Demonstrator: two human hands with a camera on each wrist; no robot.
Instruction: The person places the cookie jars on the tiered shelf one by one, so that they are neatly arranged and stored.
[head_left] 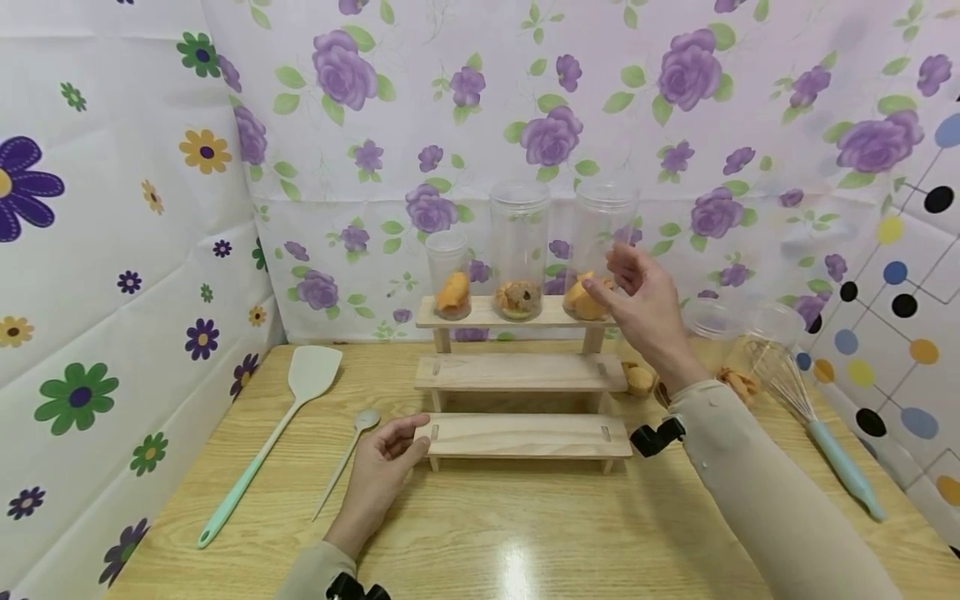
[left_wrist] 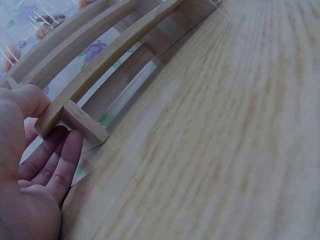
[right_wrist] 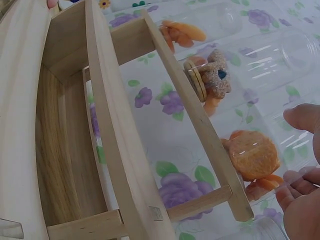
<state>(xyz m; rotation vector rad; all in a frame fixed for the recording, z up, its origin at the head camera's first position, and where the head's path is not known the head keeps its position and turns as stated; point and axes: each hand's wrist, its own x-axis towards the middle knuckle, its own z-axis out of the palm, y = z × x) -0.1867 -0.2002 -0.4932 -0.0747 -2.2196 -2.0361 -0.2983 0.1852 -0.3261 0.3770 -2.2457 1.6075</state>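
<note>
A three-step wooden display stand (head_left: 517, 372) stands on the table. My left hand (head_left: 382, 467) grips the left end of its lowest step, thumb above and fingers below; the left wrist view shows the same fingers (left_wrist: 60, 165) under the board. On the top step are a short clear jar (head_left: 448, 275) with orange food, a tall jar (head_left: 519, 250) with cookies, and another tall jar (head_left: 592, 225) with orange pieces. My right hand (head_left: 647, 312) is at the right side of that last jar, thumb and fingers spread apart; whether they touch it I cannot tell.
Right of the stand are a small muffin (head_left: 639, 379), more clear jars (head_left: 708, 321) partly behind my right arm, and a whisk (head_left: 840, 458) with a blue handle. To the left lie a turner (head_left: 262, 450) and a small long-handled spoon (head_left: 348, 454). Floral cloth hangs behind.
</note>
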